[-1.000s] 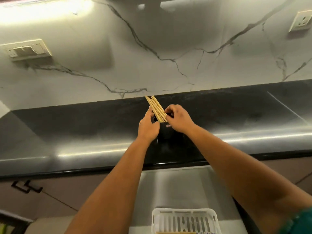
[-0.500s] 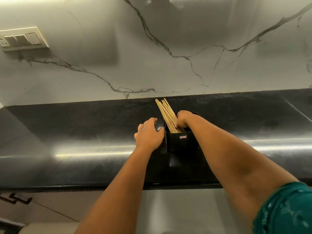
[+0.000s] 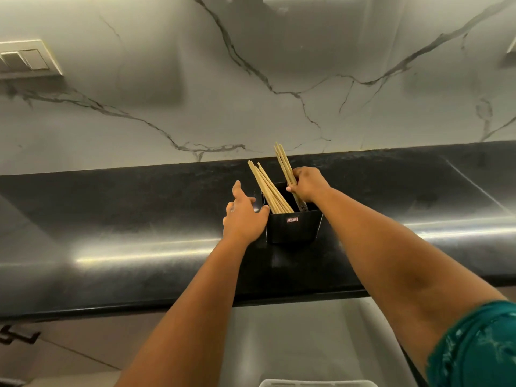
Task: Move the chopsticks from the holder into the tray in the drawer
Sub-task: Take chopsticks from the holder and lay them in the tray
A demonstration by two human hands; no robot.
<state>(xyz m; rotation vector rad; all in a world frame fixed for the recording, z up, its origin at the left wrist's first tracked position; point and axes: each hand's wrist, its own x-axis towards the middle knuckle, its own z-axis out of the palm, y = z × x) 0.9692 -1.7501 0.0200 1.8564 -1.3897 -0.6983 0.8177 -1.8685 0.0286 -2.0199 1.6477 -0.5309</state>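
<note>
A black square holder point(image 3: 293, 229) stands on the dark countertop point(image 3: 139, 219). Several wooden chopsticks point(image 3: 266, 188) lean to the left inside it. My right hand point(image 3: 308, 184) is closed around a small bunch of chopsticks point(image 3: 284, 163), held upright at the holder's right side with their lower ends still inside. My left hand point(image 3: 244, 216) rests against the holder's left wall, thumb on its rim, fingers spread. The rim of a white slotted tray point(image 3: 315, 383) shows at the bottom edge, inside the open drawer point(image 3: 293, 344).
A marble-pattern wall point(image 3: 251, 79) rises behind the counter, with a switch plate point(image 3: 28, 58) at the left and a socket point(image 3: 512, 48) at the right edge. A dark drawer handle point(image 3: 16, 336) sits below the counter at the left.
My right hand has split a small bunch from the rest and raised it to the right. My left hand has settled on the holder's left side. The view has tilted up, nearly hiding the tray.
</note>
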